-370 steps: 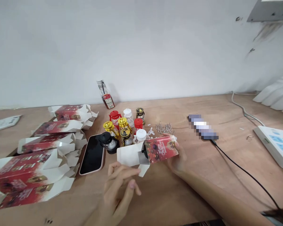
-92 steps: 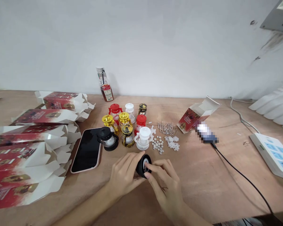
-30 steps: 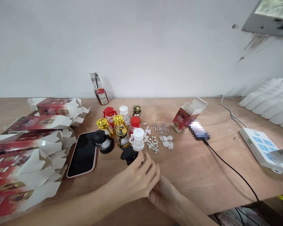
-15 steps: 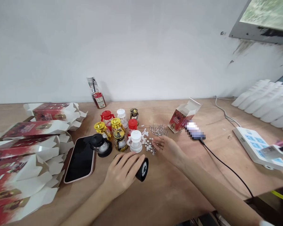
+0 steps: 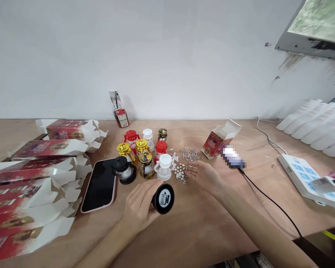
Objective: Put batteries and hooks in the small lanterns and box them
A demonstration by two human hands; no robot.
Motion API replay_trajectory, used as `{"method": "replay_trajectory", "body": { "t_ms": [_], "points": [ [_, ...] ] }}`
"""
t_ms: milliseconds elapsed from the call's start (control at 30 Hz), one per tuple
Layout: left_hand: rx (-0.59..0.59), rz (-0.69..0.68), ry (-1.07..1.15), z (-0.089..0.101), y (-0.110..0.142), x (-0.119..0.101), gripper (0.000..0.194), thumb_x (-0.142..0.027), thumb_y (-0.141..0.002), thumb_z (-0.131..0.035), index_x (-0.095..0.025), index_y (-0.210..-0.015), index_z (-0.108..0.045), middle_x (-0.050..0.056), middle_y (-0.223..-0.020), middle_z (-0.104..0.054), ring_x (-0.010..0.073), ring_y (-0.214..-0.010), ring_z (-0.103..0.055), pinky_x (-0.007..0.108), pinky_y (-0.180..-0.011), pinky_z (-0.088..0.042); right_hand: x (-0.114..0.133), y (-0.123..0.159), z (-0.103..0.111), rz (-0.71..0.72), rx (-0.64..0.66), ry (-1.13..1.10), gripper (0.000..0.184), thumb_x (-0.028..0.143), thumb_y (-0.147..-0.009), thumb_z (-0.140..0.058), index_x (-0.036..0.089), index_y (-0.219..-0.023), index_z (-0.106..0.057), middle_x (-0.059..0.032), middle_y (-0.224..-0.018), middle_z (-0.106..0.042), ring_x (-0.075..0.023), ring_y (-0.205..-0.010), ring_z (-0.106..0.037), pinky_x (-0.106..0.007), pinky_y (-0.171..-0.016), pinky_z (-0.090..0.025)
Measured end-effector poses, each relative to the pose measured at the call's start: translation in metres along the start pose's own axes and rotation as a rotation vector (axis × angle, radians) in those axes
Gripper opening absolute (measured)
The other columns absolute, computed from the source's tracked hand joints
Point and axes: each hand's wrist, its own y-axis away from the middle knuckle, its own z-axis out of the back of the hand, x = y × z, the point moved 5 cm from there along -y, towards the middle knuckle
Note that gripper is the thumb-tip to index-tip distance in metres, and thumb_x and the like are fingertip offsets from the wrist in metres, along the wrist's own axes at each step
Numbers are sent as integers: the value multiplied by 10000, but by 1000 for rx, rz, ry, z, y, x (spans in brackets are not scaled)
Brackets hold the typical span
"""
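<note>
My left hand grips a small black lantern, its round base tipped toward me. A white disc with metal parts shows in the base; my fingers hide most of the lantern's body. My right hand is low over the table with its fingers stretched out, at the right edge of the loose button cells. Nothing shows in its fingers. Several mini lanterns stand just beyond my left hand, among them a white lantern, a black lantern and a gold lantern.
Bent metal wires lie behind the cells, near an open red box. Several red-and-white boxes fill the left side beside a dark phone. A cabled phone and a power strip are at right. A bottle stands behind.
My right hand has left the lantern and reached to the button cells. My left hand has turned the lantern so its base faces me. Earlier, the lantern came out of the red box.
</note>
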Motion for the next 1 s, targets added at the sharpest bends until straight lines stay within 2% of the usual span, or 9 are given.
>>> {"method": "replay_trajectory", "body": {
  "t_ms": [133, 267, 333, 433, 567, 633, 733, 900, 1000],
  "points": [
    [-52, -6, -35, 1, 0, -1, 389, -245, -875, -518, -174, -1257, -527, 131, -1019, -664, 240, -1005, -616, 350, -836, -487, -4, 5, -2, 53, 42, 4, 49, 172, -709, -585, 169, -739, -624, -58, -836, -678, -143, -796, -657, -274, -844, -514],
    [-42, -124, -161, 2, 0, -10, 316, -117, -878, -466, -228, -1123, -634, 74, -980, -689, 190, -1008, -600, 350, -915, -414, -6, 15, 7, 235, 15, 59, 188, 233, -660, -660, 177, -839, -652, -63, -936, -680, -190, -946, -642, -325, -926, -486],
    [-26, -223, -247, 3, 4, -15, 334, -101, -873, -476, -260, -1106, -655, 37, -1025, -698, 171, -1071, -578, 355, -1012, -345, 2, 20, 18, 397, -46, 145, 257, 253, -641, -684, 199, -888, -637, -44, -987, -662, -210, -1017, -611, -361, -955, -460],
    [13, -435, -409, 3, 13, -22, 295, -209, -869, -510, -287, -1104, -670, 1, -1127, -674, 148, -1150, -535, 318, -1094, -255, 33, 25, 39, 762, -214, 297, 383, 305, -661, -680, 227, -1017, -566, -33, -1085, -603, -214, -1078, -561, -397, -980, -421],
    [171, -617, -594, -8, 23, -19, 292, -268, -794, -560, -276, -1058, -685, -14, -1215, -632, 94, -1178, -507, 183, -1050, -282, 80, 26, 64, 1184, -540, 573, 620, 353, -654, -704, 228, -1186, -412, -97, -1323, -396, -246, -1213, -426, -446, -1039, -345],
    [263, -663, -658, -15, 26, -15, 306, -212, -727, -605, -279, -1015, -684, -20, -1235, -617, 84, -1171, -504, 164, -1014, -319, 95, 17, 69, 1242, -623, 715, 722, 366, -645, -712, 223, -1253, -349, -126, -1373, -306, -281, -1253, -353, -486, -1044, -319],
    [361, -771, -883, -25, 32, -10, 378, -146, -666, -634, -309, -1005, -667, -21, -1249, -591, 113, -1194, -488, 220, -1009, -366, 106, 1, 70, 1280, -626, 874, 775, 365, -647, -704, 207, -1298, -312, -142, -1364, -288, -317, -1289, -262, -526, -1053, -271],
    [457, -1031, -1363, -39, 42, 0, 598, -114, -663, -604, -375, -1198, -549, 24, -1316, -495, 209, -1267, -442, 496, -1031, -405, 114, -17, 68, 1196, -523, 979, 735, 317, -668, -670, 229, -1315, -333, -75, -1093, -476, -251, -1013, -491, -460, -932, -402],
    [564, -1115, -1483, -44, 42, 2, 743, -116, -667, -567, -388, -1337, -400, 61, -1338, -477, 220, -1256, -472, 531, -952, -474, 119, -15, 66, 1150, -490, 996, 682, 318, -675, -665, 262, -1294, -383, -29, -987, -512, -214, -889, -540, -426, -872, -444]
  ]
}}
